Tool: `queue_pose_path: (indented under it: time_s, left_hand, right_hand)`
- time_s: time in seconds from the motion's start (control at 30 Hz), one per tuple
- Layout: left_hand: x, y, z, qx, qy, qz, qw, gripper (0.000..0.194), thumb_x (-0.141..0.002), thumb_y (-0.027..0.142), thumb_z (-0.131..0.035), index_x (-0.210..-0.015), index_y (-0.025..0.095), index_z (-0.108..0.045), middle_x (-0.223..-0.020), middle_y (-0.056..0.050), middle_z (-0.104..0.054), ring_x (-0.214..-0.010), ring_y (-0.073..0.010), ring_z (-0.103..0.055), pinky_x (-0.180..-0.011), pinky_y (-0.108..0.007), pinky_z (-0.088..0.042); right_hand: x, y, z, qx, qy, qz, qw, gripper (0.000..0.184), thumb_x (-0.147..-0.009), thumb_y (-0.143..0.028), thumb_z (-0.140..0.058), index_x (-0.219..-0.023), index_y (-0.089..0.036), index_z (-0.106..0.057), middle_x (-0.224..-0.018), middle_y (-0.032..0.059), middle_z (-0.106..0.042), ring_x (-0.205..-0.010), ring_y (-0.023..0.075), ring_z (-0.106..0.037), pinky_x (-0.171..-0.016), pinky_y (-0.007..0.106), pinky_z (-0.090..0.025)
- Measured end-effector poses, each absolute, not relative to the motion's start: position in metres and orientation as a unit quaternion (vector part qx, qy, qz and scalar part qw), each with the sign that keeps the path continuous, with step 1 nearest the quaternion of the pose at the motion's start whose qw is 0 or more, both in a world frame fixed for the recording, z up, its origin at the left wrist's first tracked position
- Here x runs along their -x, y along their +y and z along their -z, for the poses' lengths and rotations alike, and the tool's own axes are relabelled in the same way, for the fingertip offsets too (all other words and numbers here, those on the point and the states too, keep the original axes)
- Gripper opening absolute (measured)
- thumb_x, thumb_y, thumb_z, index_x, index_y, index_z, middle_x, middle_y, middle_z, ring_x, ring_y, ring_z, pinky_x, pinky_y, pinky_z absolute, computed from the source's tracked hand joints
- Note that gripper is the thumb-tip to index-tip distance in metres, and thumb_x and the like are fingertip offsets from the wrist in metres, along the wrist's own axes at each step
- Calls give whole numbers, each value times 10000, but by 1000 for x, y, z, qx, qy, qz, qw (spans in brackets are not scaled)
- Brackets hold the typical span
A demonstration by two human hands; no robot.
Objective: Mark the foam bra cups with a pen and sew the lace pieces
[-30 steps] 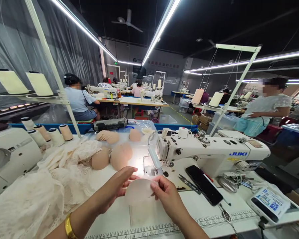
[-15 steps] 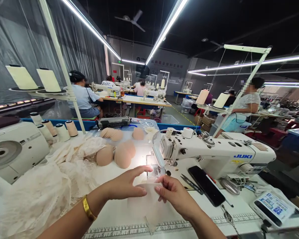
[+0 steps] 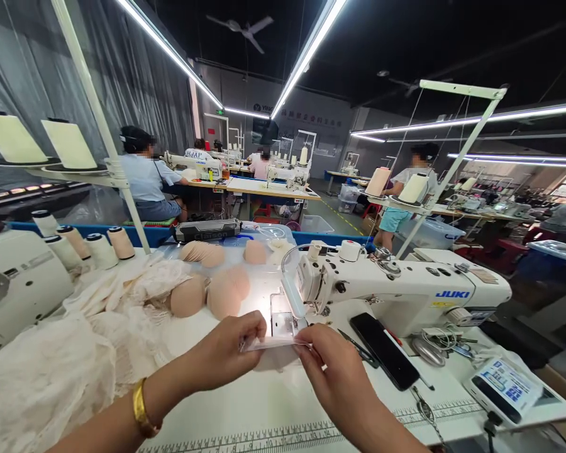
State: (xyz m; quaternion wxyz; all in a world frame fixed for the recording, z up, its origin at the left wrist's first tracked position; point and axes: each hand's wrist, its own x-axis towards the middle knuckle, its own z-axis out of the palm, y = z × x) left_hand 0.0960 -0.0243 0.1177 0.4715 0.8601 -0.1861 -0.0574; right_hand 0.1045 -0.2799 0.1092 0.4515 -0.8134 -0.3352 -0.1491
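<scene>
A thin, sheer whitish piece of fabric [image 3: 277, 343] is stretched between both hands, just in front of the metal needle plate [image 3: 282, 323]. My left hand [image 3: 231, 352], with a gold bangle on its wrist, pinches the fabric's left end. At the right end, my right hand [image 3: 332, 371] grips it between thumb and fingers. Behind the hands stands a white JUKI sewing machine [image 3: 382, 283], its lamp lighting the plate. Beige moulded bra cups [image 3: 226, 294] lie behind my left hand. The fabric's lower part is partly hidden by the hands.
Cream lace fabric [image 3: 42, 377] is heaped at the left. A black phone [image 3: 384, 352] and black thread snips [image 3: 358, 348] lie right of my right hand. A printed ruler strip [image 3: 283, 439] runs along the front edge. Thread cones [image 3: 121, 243] stand at the back left.
My left hand has gone from spread fingers to pinching the fabric. The fabric, hanging down before, is now drawn sideways between the hands. The view has shifted; a standing co-worker at right has moved left.
</scene>
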Motion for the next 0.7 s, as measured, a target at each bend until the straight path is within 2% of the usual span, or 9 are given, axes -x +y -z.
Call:
queue_pose_path:
  time_s: [0.07, 0.17, 0.23, 0.3, 0.43, 0.53, 0.6, 0.7]
  left_hand:
    - [-92, -18, -112, -884, -193, -32, 424, 121, -850, 206, -618, -827, 255, -510, -733, 21, -491, -702, -207, -405, -690, -360, -264]
    - [-86, -9, -98, -927, -256, -114, 248, 136, -909, 137, -557, -843, 249, -594, -840, -47, -635, -800, -266, -512, -758, -404, -317]
    - [-82, -10, -89, -940, -304, -112, 104, 99, -913, 139, -646, -893, 235, -636, -979, -67, -712, -891, -294, -596, -793, -416, -386]
    - [-82, -18, -83, -939, -332, -83, 31, 122, -896, 133, -729, -899, 215, -638, -1023, -59, -735, -915, -293, -643, -793, -414, -439]
    - [-103, -43, -77, -936, -352, -25, 16, 213, -908, 11, -608, -922, 220, -645, -981, -16, -741, -874, -239, -686, -739, -372, -489]
    - [-130, -53, -74, -958, -287, -26, 6, 96, -969, 167, -634, -876, 188, -645, -920, -83, -725, -826, -293, -691, -674, -410, -497]
    - [-143, -56, -72, -966, -254, -48, -7, 155, -992, 247, -630, -860, 167, -640, -890, -125, -705, -821, -341, -679, -666, -449, -500]
    - [-146, -60, -69, -948, -315, -44, -10, 71, -935, 183, -677, -875, 197, -641, -915, -68, -716, -843, -301, -681, -728, -432, -530]
  right_hand:
    - [-108, -273, -90, 806, -371, 234, 397, 256, -1054, -161, -516, -1018, -268, -746, -939, 95, -762, -821, 262, -668, -719, 364, -483]
    - [-123, -268, -59, 829, -407, 206, 324, 356, -1043, -83, -456, -1053, -263, -762, -1061, 107, -782, -876, 260, -670, -760, 358, -479]
    - [-137, -270, -42, 837, -432, 156, 297, 324, -1042, -103, -483, -980, -263, -759, -979, 62, -776, -805, 232, -636, -718, 331, -442]
    - [-149, -276, -31, 833, -454, 120, 292, 281, -1052, -152, -529, -914, -269, -744, -868, 11, -744, -750, 202, -605, -677, 302, -411]
    - [-166, -288, -22, 826, -478, 71, 291, 242, -1101, -236, -537, -967, -278, -735, -872, -26, -730, -791, 172, -623, -694, 260, -430]
    - [-175, -293, -17, 821, -495, 55, 279, 220, -1119, -239, -519, -1069, -272, -731, -956, -16, -752, -860, 174, -651, -739, 260, -466]
    - [-180, -295, -12, 819, -506, 57, 263, 232, -1120, -200, -501, -1116, -260, -725, -1029, 10, -768, -918, 188, -664, -773, 274, -486]
    - [-187, -300, -8, 817, -520, 74, 238, 247, -1105, -128, -505, -1112, -251, -719, -1132, 43, -779, -1016, 211, -667, -804, 296, -491]
